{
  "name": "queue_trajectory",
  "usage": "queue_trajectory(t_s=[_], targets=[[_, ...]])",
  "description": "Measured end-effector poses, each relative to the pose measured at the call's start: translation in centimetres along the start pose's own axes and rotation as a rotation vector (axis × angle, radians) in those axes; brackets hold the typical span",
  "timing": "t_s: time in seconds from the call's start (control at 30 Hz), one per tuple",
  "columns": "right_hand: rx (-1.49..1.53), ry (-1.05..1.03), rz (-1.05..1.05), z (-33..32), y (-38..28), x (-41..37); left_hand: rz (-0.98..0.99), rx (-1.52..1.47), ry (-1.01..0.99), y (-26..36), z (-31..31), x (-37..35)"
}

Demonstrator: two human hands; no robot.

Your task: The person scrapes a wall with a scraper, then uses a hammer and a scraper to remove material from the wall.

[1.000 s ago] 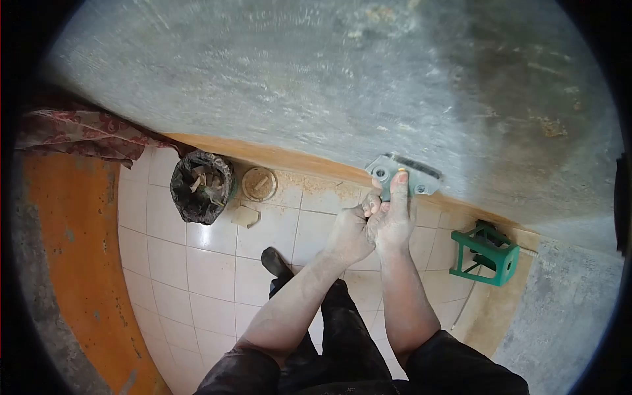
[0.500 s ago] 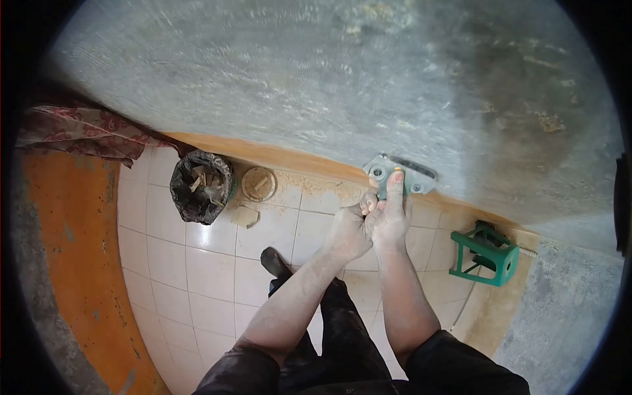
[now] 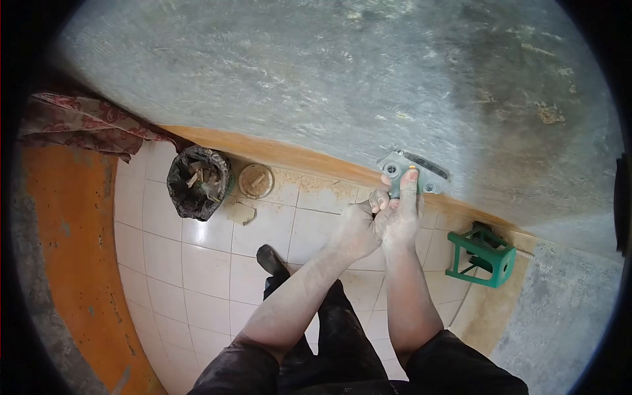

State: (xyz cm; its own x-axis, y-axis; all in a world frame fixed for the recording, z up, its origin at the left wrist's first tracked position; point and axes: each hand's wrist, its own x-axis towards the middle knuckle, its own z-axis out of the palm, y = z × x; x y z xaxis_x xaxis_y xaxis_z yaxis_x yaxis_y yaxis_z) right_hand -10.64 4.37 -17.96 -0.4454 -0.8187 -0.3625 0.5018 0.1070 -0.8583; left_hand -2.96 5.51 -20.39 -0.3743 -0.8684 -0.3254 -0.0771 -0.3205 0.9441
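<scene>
A grey-green scraper-like tool [image 3: 431,172] with round knobs and a dark edge lies against the grey wall [image 3: 303,72], near the orange strip at its lower part. My right hand [image 3: 400,220] is wrapped round its handle, the thumb stretched up along the tool body. Beside it on the left, my left hand [image 3: 361,227] is closed too, its fingers at the lower end of the handle, against my right hand. Pale dust covers both hands and forearms. The handle is mostly hidden by my fingers.
A bin with a black liner [image 3: 196,208] holds scraps, next to a round container [image 3: 256,181] and a yellowish piece [image 3: 241,213] on the tiled floor. Crumbs lie along the wall. A green stool [image 3: 492,263] stands right; a patterned cloth [image 3: 79,125] hangs left.
Both hands and the tool have moved a little to the right along the wall, still in the same grip. The view has shifted slightly.
</scene>
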Motion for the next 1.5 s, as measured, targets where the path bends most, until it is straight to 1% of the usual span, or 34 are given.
queue_trajectory(t_s=[0.1,0.17,0.2,0.3,0.33,0.4,0.5,0.6,0.7,0.8,0.9,1.0,1.1,1.2,1.3,1.4,1.5], targets=[[-0.001,-0.032,-0.005,-0.5,0.2,0.2,-0.027,-0.035,0.016,-0.9,0.7,0.0],[0.014,-0.079,-0.014,-0.9,-0.1,0.3,0.061,0.019,0.051,-0.7,0.8,0.3],[-0.027,-0.062,-0.037,-0.2,-0.9,-0.1,0.091,0.043,0.062,-0.6,1.0,0.1],[-0.010,-0.030,-0.012,0.1,-1.1,-0.3,0.008,0.004,-0.003,-0.2,0.7,0.1],[-0.013,-0.060,-0.017,-0.3,-0.5,0.0,-0.030,-0.009,0.002,-0.6,0.9,0.1],[-0.025,-0.045,0.013,-0.8,-0.2,0.2,-0.097,-0.036,0.019,-1.2,1.3,0.2],[-0.003,-0.016,0.029,-0.7,-0.4,0.0,-0.037,0.051,-0.008,-1.0,1.2,-0.1],[-0.005,-0.048,0.003,-0.8,-0.2,0.0,-0.077,0.004,-0.005,-0.9,1.1,0.0],[-0.036,-0.056,0.014,-1.3,0.3,0.3,-0.036,0.013,0.042,-1.6,1.4,0.3],[-0.049,-0.094,-0.016,-0.9,-0.5,0.2,0.023,0.001,0.020,-1.1,1.1,-0.1],[-0.039,-0.074,-0.020,-0.5,-0.7,-0.1,-0.022,-0.046,-0.008,-1.4,1.2,0.1],[-0.061,-0.052,0.014,-0.7,0.0,0.2,-0.072,0.009,0.012,-1.3,1.2,0.0],[-0.036,-0.081,-0.019,-0.1,-1.1,-0.1,0.019,-0.010,0.024,-0.9,1.1,0.0],[-0.041,-0.086,-0.026,-0.5,-0.5,-0.1,-0.054,-0.044,-0.036,-0.8,0.9,0.0],[-0.046,-0.090,-0.027,-0.5,-0.7,0.0,-0.074,0.041,-0.029,-0.6,0.9,-0.1],[-0.047,-0.085,-0.037,0.6,-1.9,-0.6,0.104,-0.065,0.072,0.0,1.0,0.0],[-0.044,-0.067,-0.030,0.7,-1.8,-0.7,0.004,-0.037,0.017,-0.6,0.8,0.1]])
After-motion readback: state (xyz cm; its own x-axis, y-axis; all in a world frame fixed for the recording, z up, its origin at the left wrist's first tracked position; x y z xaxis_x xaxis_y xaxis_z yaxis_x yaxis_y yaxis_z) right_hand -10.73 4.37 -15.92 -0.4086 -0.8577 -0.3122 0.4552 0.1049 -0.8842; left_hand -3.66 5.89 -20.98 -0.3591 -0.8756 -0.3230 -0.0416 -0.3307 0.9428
